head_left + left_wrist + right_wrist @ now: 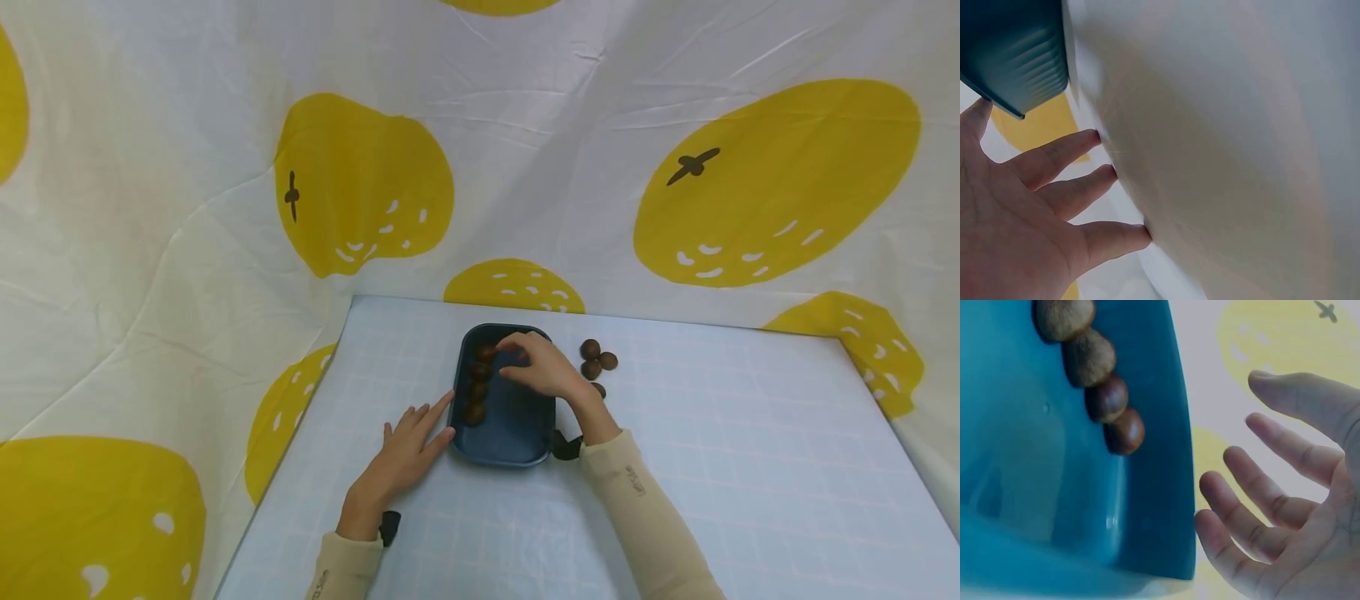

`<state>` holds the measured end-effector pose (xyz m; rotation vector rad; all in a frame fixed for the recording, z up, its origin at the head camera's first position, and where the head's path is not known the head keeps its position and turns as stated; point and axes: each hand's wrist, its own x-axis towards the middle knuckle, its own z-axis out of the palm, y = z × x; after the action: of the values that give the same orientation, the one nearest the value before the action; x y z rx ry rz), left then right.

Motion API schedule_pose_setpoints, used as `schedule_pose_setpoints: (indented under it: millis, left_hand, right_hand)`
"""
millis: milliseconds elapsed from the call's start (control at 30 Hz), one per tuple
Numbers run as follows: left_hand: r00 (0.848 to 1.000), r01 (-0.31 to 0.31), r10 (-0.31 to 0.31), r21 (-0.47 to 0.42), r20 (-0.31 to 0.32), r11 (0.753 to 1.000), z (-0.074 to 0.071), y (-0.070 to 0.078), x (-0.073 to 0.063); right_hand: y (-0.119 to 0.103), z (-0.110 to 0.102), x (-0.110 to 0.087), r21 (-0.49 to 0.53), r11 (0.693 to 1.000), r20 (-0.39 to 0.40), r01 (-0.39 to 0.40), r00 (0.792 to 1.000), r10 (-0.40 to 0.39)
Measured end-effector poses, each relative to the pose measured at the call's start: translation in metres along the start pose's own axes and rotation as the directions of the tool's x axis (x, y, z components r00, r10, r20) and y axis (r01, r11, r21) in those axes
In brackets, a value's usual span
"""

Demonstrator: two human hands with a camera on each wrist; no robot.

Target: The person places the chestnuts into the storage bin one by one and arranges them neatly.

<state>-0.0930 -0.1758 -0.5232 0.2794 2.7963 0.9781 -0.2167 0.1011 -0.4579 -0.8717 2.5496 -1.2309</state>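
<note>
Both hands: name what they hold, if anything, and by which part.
Nothing: the right hand is empty above the tray; the left hand lies open at its edge.

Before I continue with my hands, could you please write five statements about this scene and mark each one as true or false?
1. Four chestnuts lie in a row inside the blue tray. True.
2. In the head view, this row runs along the tray's right side. False: it runs along the left side.
3. The right hand holds nothing. True.
4. Neither hand touches the tray. False: the left hand touches its rim.
5. Other chestnuts lie on the table, outside the tray. True.
</note>
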Motion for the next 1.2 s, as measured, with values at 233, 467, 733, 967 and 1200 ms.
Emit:
schedule_pose_setpoints:
  millis: [233,467,733,967,1200]
  left_hand:
    - [1.000,-0.012,0.012,-0.006,-0.011,1.000,0.000,0.001,-0.002]
    - [1.000,-0.011,0.011,0.013,-0.014,1.000,0.001,0.000,-0.002]
    - [1.000,-0.005,0.005,0.008,0.000,1.000,0.000,-0.001,-0.001]
    - [1.000,-0.006,0.006,0.002,0.001,1.000,-0.002,0.000,-0.001]
    - [1.000,-0.009,0.009,0.002,0.002,1.000,0.001,-0.001,0.000]
  right_hand:
    - [0.000,-0.011,-0.013,0.034,0.998,-0.035,-0.045,0.998,0.046]
    - [0.007,-0.019,-0.025,0.046,0.997,-0.085,-0.059,0.994,0.063]
    - [0.014,-0.026,-0.037,0.056,0.995,-0.153,-0.078,0.985,0.085]
    - [0.023,-0.033,-0.047,0.055,0.992,-0.190,-0.117,0.974,0.126]
    - [0.036,-0.043,-0.060,0.064,0.983,-0.229,-0.169,0.957,0.180]
